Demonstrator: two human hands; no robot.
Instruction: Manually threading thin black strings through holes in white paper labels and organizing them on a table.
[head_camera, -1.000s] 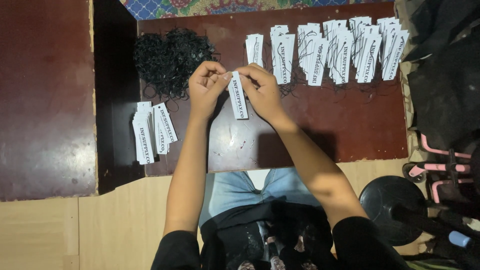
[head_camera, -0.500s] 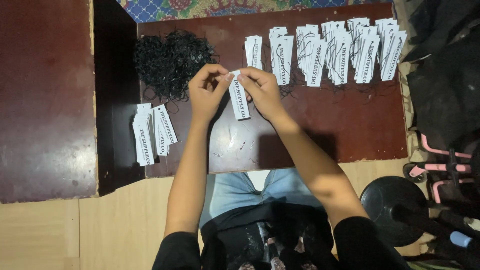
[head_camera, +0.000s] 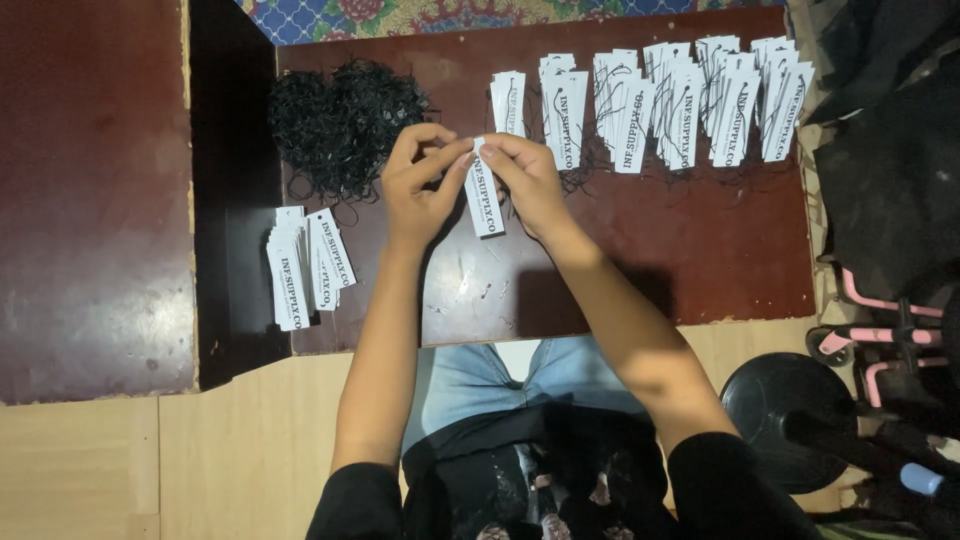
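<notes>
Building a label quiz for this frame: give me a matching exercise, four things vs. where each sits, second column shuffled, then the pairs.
1. black string pile
2. small tag stack
3. single white tag
4. strung tag rows

A. far right of the table
B. between both hands
C. near left edge of the table
D. far left, beyond the left hand

Pairs: 1-D, 2-C, 3-B, 4-A

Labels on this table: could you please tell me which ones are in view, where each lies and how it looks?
Held tag: white strip, dark print, pinched between left hand and right hand.
Left stack: white tags, near the table's left edge.
Back rows: white tags with black strings.
</notes>
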